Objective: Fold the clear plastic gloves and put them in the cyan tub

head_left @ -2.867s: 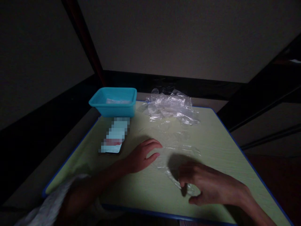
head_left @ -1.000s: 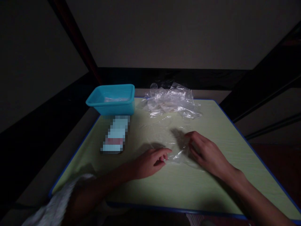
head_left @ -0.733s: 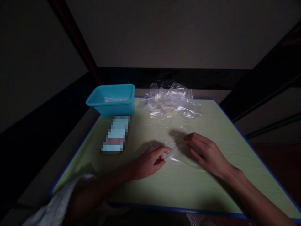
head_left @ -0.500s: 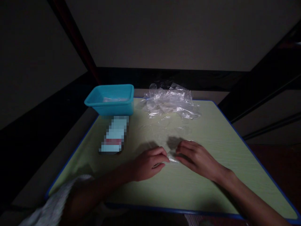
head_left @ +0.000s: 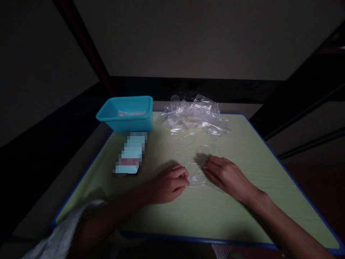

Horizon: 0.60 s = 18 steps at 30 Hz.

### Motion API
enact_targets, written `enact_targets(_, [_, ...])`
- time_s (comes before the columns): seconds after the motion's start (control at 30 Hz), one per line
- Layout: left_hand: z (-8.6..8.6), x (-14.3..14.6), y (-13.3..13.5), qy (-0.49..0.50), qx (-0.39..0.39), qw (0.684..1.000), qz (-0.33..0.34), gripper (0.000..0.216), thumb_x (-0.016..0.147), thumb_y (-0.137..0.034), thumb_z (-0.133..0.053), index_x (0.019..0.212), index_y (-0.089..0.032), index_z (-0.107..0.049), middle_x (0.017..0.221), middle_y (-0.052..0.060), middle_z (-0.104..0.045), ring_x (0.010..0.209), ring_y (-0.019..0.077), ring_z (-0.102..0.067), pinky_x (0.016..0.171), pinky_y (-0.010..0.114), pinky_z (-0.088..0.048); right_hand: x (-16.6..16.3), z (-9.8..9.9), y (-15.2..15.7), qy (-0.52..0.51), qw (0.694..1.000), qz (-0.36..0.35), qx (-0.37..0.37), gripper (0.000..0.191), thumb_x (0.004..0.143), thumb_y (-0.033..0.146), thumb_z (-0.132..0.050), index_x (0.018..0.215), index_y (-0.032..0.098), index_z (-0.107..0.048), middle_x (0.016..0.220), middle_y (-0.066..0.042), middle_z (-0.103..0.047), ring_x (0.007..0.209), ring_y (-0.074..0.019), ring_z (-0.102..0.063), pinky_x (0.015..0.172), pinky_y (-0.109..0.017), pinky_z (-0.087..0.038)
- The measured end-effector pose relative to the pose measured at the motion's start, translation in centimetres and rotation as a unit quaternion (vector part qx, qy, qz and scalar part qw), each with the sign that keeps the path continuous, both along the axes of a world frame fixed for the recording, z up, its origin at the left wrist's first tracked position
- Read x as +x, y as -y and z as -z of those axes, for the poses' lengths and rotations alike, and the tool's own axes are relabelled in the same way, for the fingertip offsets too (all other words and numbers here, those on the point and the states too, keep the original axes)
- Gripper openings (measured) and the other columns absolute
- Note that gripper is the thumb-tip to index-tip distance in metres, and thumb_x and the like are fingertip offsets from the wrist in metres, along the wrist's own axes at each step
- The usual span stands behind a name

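Observation:
A thin, clear plastic film (head_left: 198, 179) lies on the table in front of me, its outline faint against the pale top; whether it is a bag or a glove I cannot tell. At its near left edge, my left hand (head_left: 172, 184) is closed, thumb and index finger pinching the film. My right hand (head_left: 225, 176) rests on the film's right side with bent fingers held together, and its fingertips are partly hidden. Beyond both hands, more of the same flat film (head_left: 183, 147) stretches towards the back.
A crumpled heap of clear plastic (head_left: 196, 115) lies at the back of the blue-edged table (head_left: 229, 219). To its left stands a turquoise basin (head_left: 130, 124) with something pale inside. A blurred-out phone-like object (head_left: 132, 153) lies before the basin. A wall rises behind.
My hands have moved apart, the left slightly left and the right slightly right. More of the film shows spread between them.

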<state>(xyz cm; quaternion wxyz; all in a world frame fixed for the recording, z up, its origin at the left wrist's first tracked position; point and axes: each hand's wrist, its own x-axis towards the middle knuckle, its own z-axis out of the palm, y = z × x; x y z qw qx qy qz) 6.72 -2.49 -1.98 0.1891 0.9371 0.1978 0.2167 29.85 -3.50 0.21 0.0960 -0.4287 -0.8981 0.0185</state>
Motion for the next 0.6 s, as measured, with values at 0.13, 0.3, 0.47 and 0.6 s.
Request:
enact_targets(0.13, [0.1, -0.3, -0.2, 0.001, -0.02, 1.0, 0.019, 0.02, 0.072, 0.0, -0.047, 0.078, -0.015, -0.059, 0.087, 0.007, -0.056, 0.084, 0.0164, -0.051, 0.077, 0.027, -0.042, -0.2, 0.1, 0.0, 0.014, 1.0, -0.004, -0.01, 0.022, 0.09, 0.017, -0.042, 0.082, 0.014, -0.063, 0.077, -0.008, -0.061, 0.07, -0.0209, -0.06, 0.063, -0.035, -0.046])
enact_targets(0.3, [0.1, -0.5, -0.3, 0.014, -0.026, 0.999, 0.021, 0.022, 0.065, 0.002, -0.046, 0.074, -0.015, -0.057, 0.088, 0.007, -0.056, 0.085, 0.0172, -0.051, 0.077, 0.028, -0.043, -0.4, 0.1, 0.1, -0.005, 0.999, -0.037, -0.007, 0.022, 0.091, 0.018, -0.043, 0.088, 0.013, -0.063, 0.082, -0.008, -0.063, 0.076, -0.0212, -0.059, 0.068, -0.036, -0.049])
enact_targets(0.47, [0.0, -0.8, -0.7, -0.001, -0.026, 1.0, 0.006, 0.022, 0.067, 0.002, -0.044, 0.07, -0.015, -0.057, 0.095, 0.008, -0.057, 0.09, 0.0185, -0.052, 0.08, 0.031, -0.043, -0.2, 0.2, 0.1, -0.01, 0.999, -0.044, 0.005, 0.026, 0.091, 0.015, -0.04, 0.085, 0.014, -0.065, 0.087, -0.01, -0.063, 0.079, -0.0211, -0.058, 0.069, -0.037, -0.049])
enact_targets(0.6, [-0.1, -1.1, -1.0, -0.004, -0.021, 1.0, 0.012, 0.023, 0.07, 0.002, -0.043, 0.064, -0.015, -0.057, 0.097, 0.008, -0.057, 0.091, 0.0189, -0.052, 0.081, 0.032, -0.042, -0.1, 0.2, 0.0, 0.017, 0.999, -0.034, 0.003, 0.025, 0.089, 0.014, -0.041, 0.083, 0.013, -0.065, 0.085, -0.01, -0.063, 0.078, -0.0217, -0.059, 0.068, -0.036, -0.048])
